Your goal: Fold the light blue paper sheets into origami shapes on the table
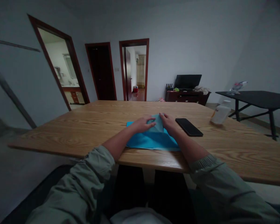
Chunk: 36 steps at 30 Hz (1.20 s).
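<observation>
A bright blue sheet [151,142] lies flat near the front edge of the table. Over it is a smaller pale blue folded sheet [159,123], partly raised; whether it is paper or cloth I cannot tell. My left hand [143,123] touches the pale sheet's left side, its thumb and fingers apart. At the pale sheet's right edge, my right hand [168,122] grips it between thumb and fingers near the upper corner. My right forearm covers part of the bright blue sheet's right side.
A black phone [189,127] lies on the wooden table [91,130], just right of my right hand. Farther right stands a translucent plastic bottle [221,113]. Behind are a black side table [266,98] and a television [188,81] on a cabinet.
</observation>
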Each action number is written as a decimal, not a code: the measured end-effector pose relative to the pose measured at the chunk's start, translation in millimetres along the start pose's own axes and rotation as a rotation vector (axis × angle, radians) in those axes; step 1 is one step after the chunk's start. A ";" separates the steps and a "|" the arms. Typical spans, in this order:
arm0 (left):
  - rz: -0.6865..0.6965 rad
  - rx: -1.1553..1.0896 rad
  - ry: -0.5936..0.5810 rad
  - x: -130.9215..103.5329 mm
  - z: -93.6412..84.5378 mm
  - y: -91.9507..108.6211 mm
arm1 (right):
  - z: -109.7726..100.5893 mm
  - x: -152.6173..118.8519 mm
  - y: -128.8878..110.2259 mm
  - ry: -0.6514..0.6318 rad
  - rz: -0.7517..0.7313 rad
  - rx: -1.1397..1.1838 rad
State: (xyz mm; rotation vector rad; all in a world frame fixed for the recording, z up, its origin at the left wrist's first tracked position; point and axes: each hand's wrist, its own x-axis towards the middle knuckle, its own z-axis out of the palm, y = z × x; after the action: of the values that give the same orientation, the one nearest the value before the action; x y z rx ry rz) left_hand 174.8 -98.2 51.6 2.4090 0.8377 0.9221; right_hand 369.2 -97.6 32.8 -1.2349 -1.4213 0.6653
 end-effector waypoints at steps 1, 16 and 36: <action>0.002 -0.028 -0.012 -0.2 8.2 1.9 | 1.0 -0.1 -1.6 -0.003 0.031 0.100; 0.102 -0.059 0.233 -13.1 16.8 -6.7 | 17.6 -17.2 -10.9 -0.315 -0.099 0.236; -0.272 -0.614 0.516 -10.2 -30.5 -52.2 | -16.0 0.1 -8.6 0.082 -0.106 0.384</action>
State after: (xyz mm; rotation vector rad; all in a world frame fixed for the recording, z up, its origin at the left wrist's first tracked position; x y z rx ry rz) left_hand 127.2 -61.9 38.3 1.5146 0.8616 1.4581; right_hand 381.5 -103.7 44.7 -0.8699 -1.2123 0.7639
